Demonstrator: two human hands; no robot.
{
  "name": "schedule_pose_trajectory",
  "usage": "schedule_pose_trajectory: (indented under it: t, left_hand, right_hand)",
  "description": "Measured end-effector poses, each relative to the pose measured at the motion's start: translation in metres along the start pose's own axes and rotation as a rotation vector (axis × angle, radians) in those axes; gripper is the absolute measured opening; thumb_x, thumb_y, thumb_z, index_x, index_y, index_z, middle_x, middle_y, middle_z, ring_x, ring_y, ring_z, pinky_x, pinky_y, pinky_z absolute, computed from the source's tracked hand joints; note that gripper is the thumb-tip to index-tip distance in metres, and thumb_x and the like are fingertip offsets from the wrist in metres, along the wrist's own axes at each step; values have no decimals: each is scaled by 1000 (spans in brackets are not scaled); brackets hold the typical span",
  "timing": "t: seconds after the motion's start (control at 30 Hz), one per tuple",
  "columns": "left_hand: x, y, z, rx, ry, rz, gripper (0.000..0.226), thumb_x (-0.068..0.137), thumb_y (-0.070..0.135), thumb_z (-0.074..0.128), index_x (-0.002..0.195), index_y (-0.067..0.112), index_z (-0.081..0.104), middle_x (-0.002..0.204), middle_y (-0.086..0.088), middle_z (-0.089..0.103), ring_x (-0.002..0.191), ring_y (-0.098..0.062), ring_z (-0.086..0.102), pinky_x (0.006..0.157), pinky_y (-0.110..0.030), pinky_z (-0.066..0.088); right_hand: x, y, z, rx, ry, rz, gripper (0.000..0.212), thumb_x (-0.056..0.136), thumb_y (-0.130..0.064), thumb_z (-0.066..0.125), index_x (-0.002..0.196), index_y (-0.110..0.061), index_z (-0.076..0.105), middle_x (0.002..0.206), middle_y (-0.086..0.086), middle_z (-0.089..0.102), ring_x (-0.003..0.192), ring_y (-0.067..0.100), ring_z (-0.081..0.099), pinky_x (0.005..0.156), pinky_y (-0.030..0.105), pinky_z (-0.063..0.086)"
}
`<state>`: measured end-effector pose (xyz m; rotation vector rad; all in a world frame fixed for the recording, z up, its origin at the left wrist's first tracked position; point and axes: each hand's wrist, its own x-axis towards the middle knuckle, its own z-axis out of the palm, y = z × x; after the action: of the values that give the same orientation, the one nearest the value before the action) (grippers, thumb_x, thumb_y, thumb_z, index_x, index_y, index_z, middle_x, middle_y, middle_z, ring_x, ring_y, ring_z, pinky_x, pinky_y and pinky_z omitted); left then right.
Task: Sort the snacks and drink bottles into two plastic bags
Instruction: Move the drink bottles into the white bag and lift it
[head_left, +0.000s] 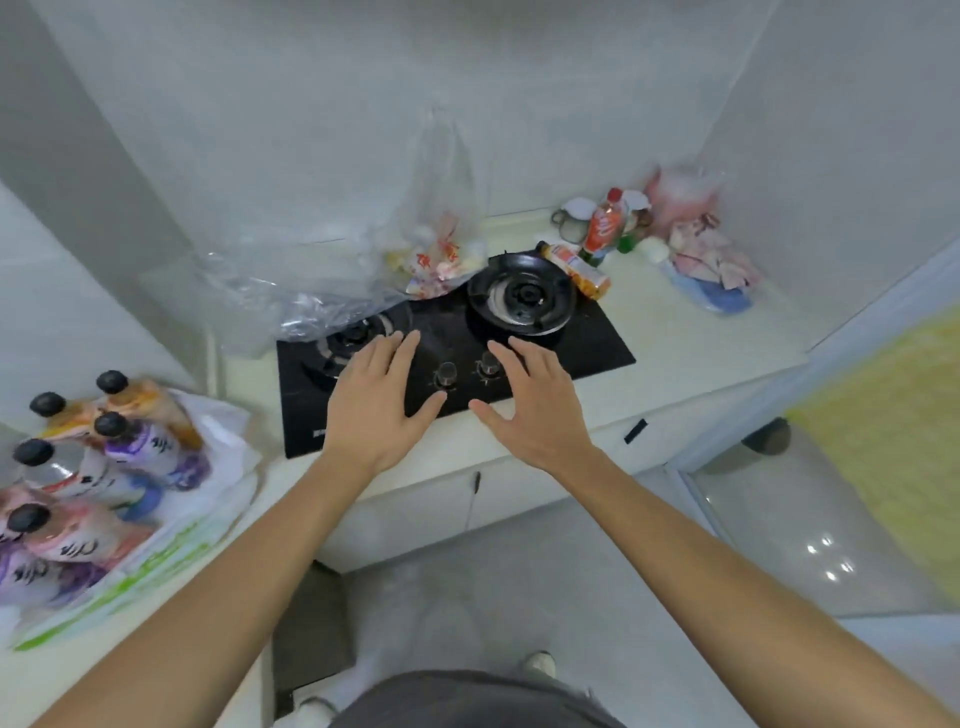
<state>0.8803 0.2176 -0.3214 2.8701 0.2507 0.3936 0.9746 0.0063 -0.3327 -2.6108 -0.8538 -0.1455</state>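
Black glass gas hob (597, 338) is overhung by both hands: left hand (376, 405) and right hand (532, 410) are spread flat, nothing held. Bottled drinks (130, 447) are seen in a white plastic bag (218, 467) at left; snack packets (439, 262) in a clear plastic bag (311, 291) behind the hob.

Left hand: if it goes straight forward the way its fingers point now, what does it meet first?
Probably the clear plastic bag draped over the left burner of the stove. The left hand, open and empty, hovers just before that burner; its height is unclear, so it might touch the burner grate first.
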Motion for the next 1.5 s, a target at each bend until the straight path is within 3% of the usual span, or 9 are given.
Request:
schedule_pose_trajectory:
  t: [0.23, 0.57, 0.83, 1.1, 1.27, 1.4, 1.5]
  left_hand:
    - [75, 118, 42, -37, -41, 28, 83, 94, 70, 37, 157, 17, 32, 157, -10, 42, 147, -31, 36, 119, -50, 35]
    - [188, 201, 114, -83, -65, 58, 75, 96, 62, 50, 156, 20, 34, 151, -6, 47, 140, -26, 42, 106, -48, 49]
    - [303, 219, 187, -206, -100, -117, 71, 97, 56, 55, 154, 20, 36, 147, -7, 50, 137, -28, 46, 103, -48, 49]
    - [408, 209, 247, -185, -213, -284, 66, 96, 54, 55, 148, 19, 35, 129, -11, 52, 121, -33, 52, 88, -47, 50]
    - [454, 198, 286, -56, -299, -412, 65, 98, 59, 49, 146, 16, 38, 133, -14, 52, 127, -34, 47, 98, -49, 46]
    - [482, 188, 316, 1, -338, -496, 63, 99, 55, 49, 146, 13, 39, 135, -18, 55, 128, -36, 47, 101, -49, 44]
    - [496, 184, 337, 50, -349, -522, 57, 98, 54, 47, 138, 13, 44, 127, -18, 62, 122, -36, 51, 99, -47, 44]
  right_hand:
    - [11, 125, -57, 19, 21, 85, 77, 91, -64, 57, 156, -27, 37, 158, 4, 40, 147, 26, 32, 117, 46, 36]
    - [67, 262, -78, 24, -4, 202, 77, 93, -63, 57, 158, -30, 32, 161, 1, 35, 147, 24, 29, 115, 46, 37]
    - [167, 356, -59, 36, -76, 217, 77, 91, -59, 62, 156, -27, 34, 156, 1, 40, 143, 25, 36, 111, 46, 41]
    - [278, 414, -35, 80, -109, 170, 77, 89, -54, 67, 153, -21, 38, 150, 6, 47, 137, 31, 41, 110, 47, 39]
    - [347, 424, -10, 200, -142, 145, 78, 83, -50, 69, 151, -30, 36, 141, 3, 50, 132, 29, 45, 105, 44, 41]
    - [392, 437, 19, 279, -174, 155, 80, 75, -53, 71, 145, -30, 40, 139, 4, 52, 131, 29, 48, 106, 50, 44]
    - [412, 448, 37, 332, -181, 155, 78, 74, -48, 78, 141, -27, 44, 136, 0, 55, 128, 27, 51, 99, 44, 47]
